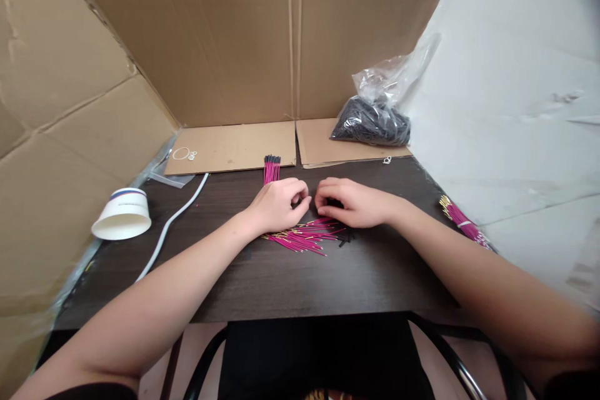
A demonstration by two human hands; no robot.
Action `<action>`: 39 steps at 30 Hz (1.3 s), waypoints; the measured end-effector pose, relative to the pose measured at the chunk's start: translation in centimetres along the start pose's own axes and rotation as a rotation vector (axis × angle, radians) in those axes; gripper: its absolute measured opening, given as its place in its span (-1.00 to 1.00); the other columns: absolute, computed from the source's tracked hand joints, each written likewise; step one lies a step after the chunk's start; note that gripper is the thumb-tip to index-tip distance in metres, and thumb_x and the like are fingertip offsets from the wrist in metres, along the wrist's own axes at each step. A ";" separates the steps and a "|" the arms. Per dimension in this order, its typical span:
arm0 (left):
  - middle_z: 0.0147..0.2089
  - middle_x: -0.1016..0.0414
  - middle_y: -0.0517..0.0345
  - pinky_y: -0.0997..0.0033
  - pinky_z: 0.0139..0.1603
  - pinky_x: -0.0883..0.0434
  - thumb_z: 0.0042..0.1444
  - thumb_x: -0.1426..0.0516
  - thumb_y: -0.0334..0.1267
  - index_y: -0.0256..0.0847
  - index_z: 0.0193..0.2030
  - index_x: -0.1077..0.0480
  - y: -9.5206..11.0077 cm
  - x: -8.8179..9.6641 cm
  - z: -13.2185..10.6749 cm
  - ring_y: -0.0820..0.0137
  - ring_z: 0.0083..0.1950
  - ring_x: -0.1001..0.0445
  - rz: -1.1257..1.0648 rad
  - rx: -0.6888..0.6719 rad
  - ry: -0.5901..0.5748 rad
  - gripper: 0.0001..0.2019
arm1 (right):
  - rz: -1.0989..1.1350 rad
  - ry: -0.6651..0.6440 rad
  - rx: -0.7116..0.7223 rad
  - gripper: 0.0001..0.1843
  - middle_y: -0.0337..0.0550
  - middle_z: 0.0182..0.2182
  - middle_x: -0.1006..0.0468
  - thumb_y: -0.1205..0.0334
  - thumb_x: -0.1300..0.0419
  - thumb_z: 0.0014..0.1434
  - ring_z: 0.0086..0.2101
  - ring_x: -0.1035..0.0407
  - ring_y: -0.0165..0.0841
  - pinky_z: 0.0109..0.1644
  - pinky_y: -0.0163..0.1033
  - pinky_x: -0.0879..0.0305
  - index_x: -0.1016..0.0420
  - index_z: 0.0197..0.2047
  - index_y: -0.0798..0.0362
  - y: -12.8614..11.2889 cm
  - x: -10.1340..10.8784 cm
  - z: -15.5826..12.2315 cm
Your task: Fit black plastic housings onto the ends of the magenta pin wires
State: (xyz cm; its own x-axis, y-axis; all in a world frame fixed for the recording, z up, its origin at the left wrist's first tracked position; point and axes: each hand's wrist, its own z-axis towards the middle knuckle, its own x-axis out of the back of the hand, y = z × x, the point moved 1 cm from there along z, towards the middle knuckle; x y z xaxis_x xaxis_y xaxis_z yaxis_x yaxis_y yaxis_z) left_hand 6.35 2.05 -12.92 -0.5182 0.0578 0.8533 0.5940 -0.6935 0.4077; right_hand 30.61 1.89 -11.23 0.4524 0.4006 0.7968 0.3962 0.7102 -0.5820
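Observation:
My left hand point(280, 204) and my right hand point(350, 202) rest close together on the dark table point(262, 275), fingers curled inward. Under and in front of them lies a loose pile of pink wires with gold tips point(304, 236). A few small black pieces point(345, 239) lie beside the pile near my right hand. My left hand covers the lower end of a bundle of pink wires with black caps point(271, 169). Both hands pinch something small that I cannot make out.
A white paper cup point(122, 214) lies tipped at the left beside a white cable point(172, 220). A plastic bag of black parts point(375, 119) sits at the back right. Another pink wire bundle point(462, 222) lies at the right edge. Cardboard walls surround the table.

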 end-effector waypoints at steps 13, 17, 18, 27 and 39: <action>-0.27 -0.58 0.13 0.29 -0.23 -0.40 0.38 -0.21 -0.18 -0.14 -0.17 -0.56 0.6 0.0 -0.1 0.33 -0.27 -0.50 -0.115 -0.001 -0.058 -0.86 | 0.108 -0.307 -0.433 -0.57 -0.32 -0.49 -0.53 -0.13 -0.58 0.07 -0.48 -0.36 -0.38 -0.43 -0.25 -0.19 -0.54 -0.31 -0.03 1.6 5.5 -2.8; -0.18 -0.61 0.10 0.28 -0.18 -0.44 0.36 -0.29 -0.05 -0.14 -0.06 -0.57 1.1 0.3 -0.2 0.31 -0.21 -0.55 -0.160 -0.020 -0.096 -0.79 | -0.121 -0.332 -0.501 -0.29 -0.23 -0.53 -0.53 -0.40 -0.66 -0.23 -0.53 -0.37 -0.32 -0.47 -0.18 -0.14 -0.44 -0.42 -0.06 -1.0 4.0 -2.6; -0.13 -0.63 0.09 0.27 -0.16 -0.46 0.33 -0.33 0.00 -0.13 0.00 -0.57 1.4 0.4 -0.3 0.29 -0.17 -0.57 -0.173 -0.036 -0.119 -0.72 | -0.220 -0.283 -0.542 -0.20 -0.18 -0.52 -0.54 -0.49 -0.66 -0.35 -0.53 -0.39 -0.27 -0.48 -0.16 -0.16 -0.43 -0.41 -0.06 -1.8 3.4 -2.4; 0.07 -0.59 0.04 0.23 -0.04 -0.51 0.25 -0.39 0.15 -0.09 0.21 -0.59 1.8 0.2 -0.4 0.20 -0.03 -0.62 -0.133 -0.136 -0.259 -0.49 | -0.517 -0.373 -0.668 0.10 0.22 -0.16 -0.67 -0.75 -0.41 -0.13 -0.16 -0.64 0.15 -0.20 -0.07 -0.42 -0.55 0.03 0.13 -4.6 0.6 -1.4; -0.09 -0.63 0.13 0.32 -0.13 -0.43 0.34 -0.36 -0.01 -0.05 0.09 -0.70 1.6 0.4 -0.3 0.30 -0.14 -0.59 -0.177 -0.141 -0.274 -0.72 | -0.149 -0.474 -0.787 -0.43 -0.16 -0.54 -0.58 -0.34 -0.46 0.22 -0.64 -0.38 -0.30 -0.42 -0.21 -0.12 -0.52 -0.25 0.03 -3.6 2.4 -0.7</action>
State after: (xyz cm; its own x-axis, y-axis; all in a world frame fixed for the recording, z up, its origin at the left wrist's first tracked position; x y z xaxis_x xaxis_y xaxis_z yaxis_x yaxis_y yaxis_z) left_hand 6.94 0.80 -12.04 -0.4101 0.3631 0.8367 0.4086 -0.7470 0.5245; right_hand 30.86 -0.14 -7.38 0.0485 0.6543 0.7547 0.9304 0.2453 -0.2725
